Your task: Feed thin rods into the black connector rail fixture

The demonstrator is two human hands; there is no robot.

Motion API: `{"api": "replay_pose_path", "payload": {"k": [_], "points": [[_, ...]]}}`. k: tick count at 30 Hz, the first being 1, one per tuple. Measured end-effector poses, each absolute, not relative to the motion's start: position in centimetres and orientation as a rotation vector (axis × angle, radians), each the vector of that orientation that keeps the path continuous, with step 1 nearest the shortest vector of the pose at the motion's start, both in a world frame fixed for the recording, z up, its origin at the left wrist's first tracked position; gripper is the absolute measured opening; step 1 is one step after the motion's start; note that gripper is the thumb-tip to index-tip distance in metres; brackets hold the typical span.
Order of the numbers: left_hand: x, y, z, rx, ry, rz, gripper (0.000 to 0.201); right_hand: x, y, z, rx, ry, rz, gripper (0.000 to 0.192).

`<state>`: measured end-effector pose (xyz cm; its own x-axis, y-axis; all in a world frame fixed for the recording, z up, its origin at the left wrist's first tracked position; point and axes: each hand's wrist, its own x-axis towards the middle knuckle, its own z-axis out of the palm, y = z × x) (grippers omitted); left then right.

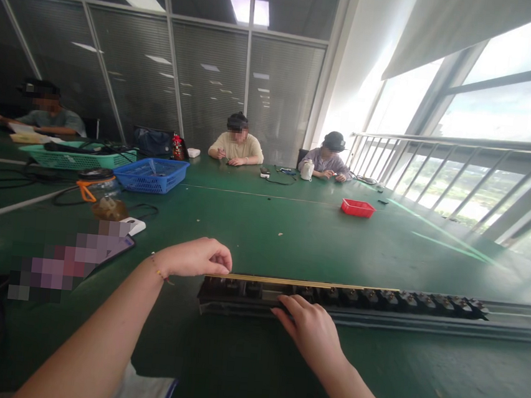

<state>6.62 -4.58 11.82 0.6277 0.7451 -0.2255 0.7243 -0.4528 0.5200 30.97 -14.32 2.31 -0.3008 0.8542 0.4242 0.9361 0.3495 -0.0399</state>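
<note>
A long black rail [376,320] lies across the table, with a row of dark fittings [408,298] along it. A thin gold-coloured strip [304,283] runs along the rail's far edge. My left hand [196,258] is closed at the left end of this strip, thumb and curled fingers together; the exact contact is partly hidden. Over the rail's near side, my right hand [312,328] bends its fingers into the channel while the thumb lies against the front. Part of the rail is covered by that hand.
The green table [243,234] holds a blue basket [151,175], a green basket [79,157], a jar [108,199] with an orange handle and a red tray [357,208]. Left of my arm lies a partly blurred flat item [76,259]. Several people sit at the far side.
</note>
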Motion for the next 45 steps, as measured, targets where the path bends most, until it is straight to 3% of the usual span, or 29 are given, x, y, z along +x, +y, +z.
{"api": "replay_pose_path", "payload": {"k": [9,16,20,26,32,41,45], "points": [[6.8,-4.9,12.0,2.380,1.144,0.056,0.026,30.9,-14.1,2.3,-1.585,-2.244,-0.275,0.027],[7.1,-4.4,12.4,2.642,1.368,0.401,0.026,30.9,-14.2,2.2,-1.570,-2.239,-0.277,0.027],[6.2,-1.9,9.7,2.702,1.512,0.535,0.027,30.8,-14.2,2.3,-1.567,-2.239,-0.275,0.027],[5.1,0.4,4.3,2.633,1.583,0.509,0.028,31.0,-14.1,2.2,-1.565,-2.248,-0.274,0.029],[5.1,1.2,1.7,2.626,1.601,0.479,0.028,31.0,-14.1,2.2,-1.565,-2.249,-0.283,0.028],[4.9,1.5,1.3,2.635,1.529,0.487,0.029,30.9,-14.2,2.2,-1.576,-2.248,-0.278,0.028],[5.0,0.9,3.8,2.576,1.570,0.534,0.032,30.9,-14.2,2.2,-1.570,-2.244,-0.282,0.028]]}}
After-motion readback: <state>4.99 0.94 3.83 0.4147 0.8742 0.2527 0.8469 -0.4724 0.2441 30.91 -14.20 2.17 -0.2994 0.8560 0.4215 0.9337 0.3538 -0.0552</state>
